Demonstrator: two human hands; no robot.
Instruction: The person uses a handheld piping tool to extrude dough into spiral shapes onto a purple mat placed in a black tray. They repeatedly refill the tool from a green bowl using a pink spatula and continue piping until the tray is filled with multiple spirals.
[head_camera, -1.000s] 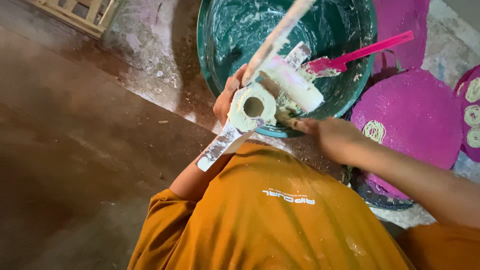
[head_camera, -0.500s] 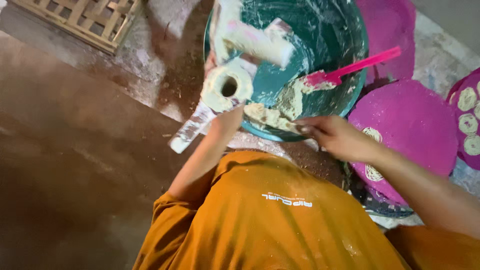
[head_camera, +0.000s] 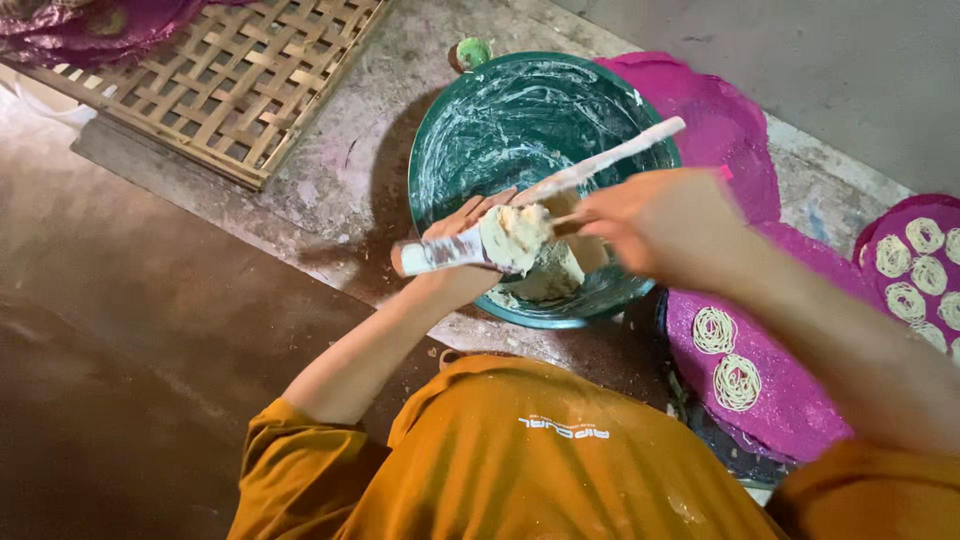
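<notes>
My left hand (head_camera: 462, 232) grips a dough-smeared press (head_camera: 505, 240) by its cylinder and holds it sideways over a green bowl (head_camera: 440, 130). The press's short handle (head_camera: 435, 256) sticks out to the left. Its long white arm (head_camera: 620, 155) slants up to the right. The cylinder's open end is packed with pale dough. My right hand (head_camera: 660, 225) is blurred, its fingertips pinched on dough at that open end. A lump of dough (head_camera: 552, 275) lies in the bowl just below the press.
Magenta cloths (head_camera: 790, 400) on round trays at the right carry coils of pressed dough (head_camera: 714, 330). A woven bamboo mat (head_camera: 240, 80) lies at the upper left. A small green thing (head_camera: 472, 52) sits behind the bowl. My orange shirt fills the bottom.
My left hand has turned the press from end-on to sideways and lowered it over the bowl. My right hand has moved from the bowl's rim up to the press's open end.
</notes>
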